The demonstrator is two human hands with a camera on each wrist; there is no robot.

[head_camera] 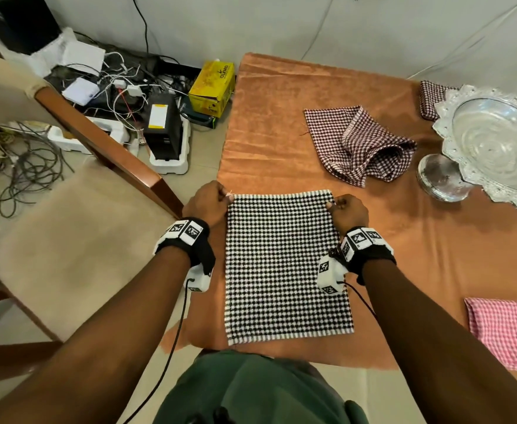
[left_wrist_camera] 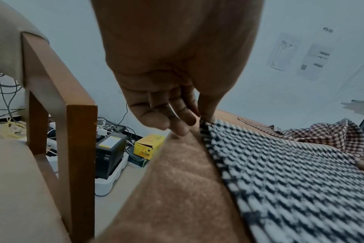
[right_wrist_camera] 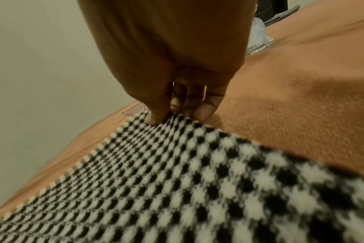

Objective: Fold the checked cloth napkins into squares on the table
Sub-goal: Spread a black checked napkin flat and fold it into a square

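Observation:
A black-and-white checked napkin [head_camera: 284, 267] lies flat on the orange table cover [head_camera: 281, 123], right in front of me. My left hand [head_camera: 211, 201] pinches its far left corner between thumb and fingers; the left wrist view shows that corner [left_wrist_camera: 206, 122] lifted slightly. My right hand [head_camera: 344, 209] pinches the far right corner, thumb [right_wrist_camera: 156, 118] on top of the cloth [right_wrist_camera: 177, 180]. A crumpled maroon checked napkin [head_camera: 361, 142] lies beyond. A folded pink checked napkin [head_camera: 507, 332] sits at the near right. Another folded dark checked napkin [head_camera: 431, 97] is partly under the glass dish.
A cut-glass footed dish [head_camera: 492, 142] stands at the right of the table. A beige chair with wooden arm [head_camera: 107, 139] is close on the left. On the floor beyond are tangled cables [head_camera: 24, 169], a black device [head_camera: 162, 130] and a yellow box [head_camera: 212, 87].

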